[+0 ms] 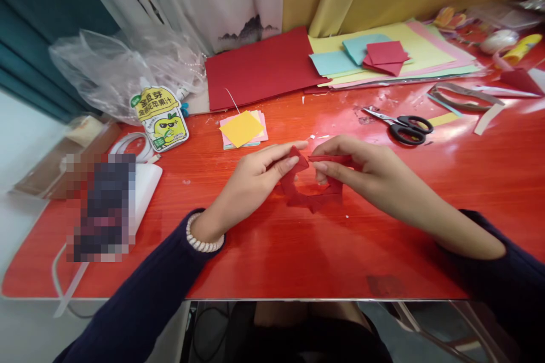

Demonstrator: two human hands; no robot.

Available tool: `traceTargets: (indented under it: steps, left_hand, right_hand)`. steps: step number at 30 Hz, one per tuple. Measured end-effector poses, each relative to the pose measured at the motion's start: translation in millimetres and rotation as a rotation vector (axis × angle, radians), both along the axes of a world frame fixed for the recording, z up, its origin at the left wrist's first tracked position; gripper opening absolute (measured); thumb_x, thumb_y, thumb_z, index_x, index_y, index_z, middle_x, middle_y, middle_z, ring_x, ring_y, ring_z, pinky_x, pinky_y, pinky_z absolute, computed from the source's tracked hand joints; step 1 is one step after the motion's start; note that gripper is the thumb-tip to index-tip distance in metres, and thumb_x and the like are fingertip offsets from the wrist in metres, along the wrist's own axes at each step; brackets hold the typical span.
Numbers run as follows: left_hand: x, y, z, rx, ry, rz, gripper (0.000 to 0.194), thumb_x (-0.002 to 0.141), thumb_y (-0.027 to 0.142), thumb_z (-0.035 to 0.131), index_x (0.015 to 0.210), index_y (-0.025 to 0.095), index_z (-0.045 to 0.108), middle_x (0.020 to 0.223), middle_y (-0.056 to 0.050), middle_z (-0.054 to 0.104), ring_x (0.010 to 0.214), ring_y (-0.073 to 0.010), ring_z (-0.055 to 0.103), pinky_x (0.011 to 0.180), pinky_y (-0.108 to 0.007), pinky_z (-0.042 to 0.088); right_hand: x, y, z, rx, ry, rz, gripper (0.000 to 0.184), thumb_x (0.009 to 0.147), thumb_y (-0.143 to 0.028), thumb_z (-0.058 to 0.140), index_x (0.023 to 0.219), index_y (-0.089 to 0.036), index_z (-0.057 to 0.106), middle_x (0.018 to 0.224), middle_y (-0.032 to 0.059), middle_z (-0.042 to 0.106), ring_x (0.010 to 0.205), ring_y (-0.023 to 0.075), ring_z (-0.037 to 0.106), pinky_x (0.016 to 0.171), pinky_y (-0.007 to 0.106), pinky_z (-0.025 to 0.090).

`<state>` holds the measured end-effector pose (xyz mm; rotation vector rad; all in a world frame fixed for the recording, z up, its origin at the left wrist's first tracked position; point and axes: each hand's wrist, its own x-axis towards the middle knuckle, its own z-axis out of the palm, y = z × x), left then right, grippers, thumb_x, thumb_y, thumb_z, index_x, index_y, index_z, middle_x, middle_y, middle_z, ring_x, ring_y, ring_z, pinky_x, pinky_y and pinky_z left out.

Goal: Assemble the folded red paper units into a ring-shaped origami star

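Note:
Between my hands, over the red table, is a folded red paper ring [313, 202] made of angular joined pieces, with a gap at its far side. My left hand [259, 176] pinches one end of it between thumb and fingers. The other end, a thin folded edge, is gripped by the thumb and fingers of my right hand [355, 164]. The two ends nearly meet; I cannot tell whether they touch. Beyond my left hand lies a small stack of square paper [242, 129], yellow on top. Black-handled scissors [406, 129] rest past my right hand.
Large red sheets [259, 71] and pale coloured sheets [426, 57] line the back of the table [264, 255], with small blue and red squares on top. A yellow-green snack packet [164, 119], a plastic bag [123, 62] and a pixelated device are at left. Paper scraps [488, 119] lie at right.

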<state>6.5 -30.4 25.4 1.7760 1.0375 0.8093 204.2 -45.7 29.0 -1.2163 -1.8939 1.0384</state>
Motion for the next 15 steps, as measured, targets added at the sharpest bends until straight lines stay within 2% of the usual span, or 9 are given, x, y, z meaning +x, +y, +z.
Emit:
traceTargets:
  steps: [3, 8, 15]
  left_hand:
    - [0.4, -1.9, -0.1, 0.060, 0.047, 0.043, 0.032, 0.090, 0.037, 0.052, 0.118, 0.027, 0.063, 0.117, -0.002, 0.066, 0.105, -0.0151, 0.061, 0.093, -0.024, 0.045]
    - [1.3, -4.6, -2.1, 0.121, 0.098, 0.089, 0.033, 0.090, 0.037, 0.052, 0.119, 0.026, 0.063, 0.106, -0.001, 0.070, 0.091, -0.0134, 0.063, 0.086, -0.023, 0.047]
    - [1.4, -4.7, -6.1, 0.131, 0.037, 0.092, 0.030, 0.089, 0.033, 0.054, 0.119, 0.027, 0.060, 0.085, 0.001, 0.065, 0.075, -0.0101, 0.058, 0.072, -0.019, 0.045]
  right_hand:
    - [0.6, -1.0, 1.7, 0.034, -0.060, 0.001, 0.022, 0.090, -0.039, 0.052, 0.092, -0.019, 0.061, 0.076, 0.0013, 0.064, 0.067, 0.0150, 0.061, 0.064, 0.029, 0.045]
    - [2.5, -1.7, 2.5, 0.067, -0.110, -0.016, 0.022, 0.090, -0.039, 0.053, 0.093, -0.019, 0.064, 0.077, 0.0014, 0.066, 0.067, 0.0148, 0.061, 0.064, 0.028, 0.044]
    - [2.2, -0.7, 2.7, 0.036, -0.114, -0.003, 0.022, 0.091, -0.037, 0.052, 0.093, -0.019, 0.064, 0.077, 0.0010, 0.067, 0.067, 0.0135, 0.060, 0.063, 0.027, 0.044]
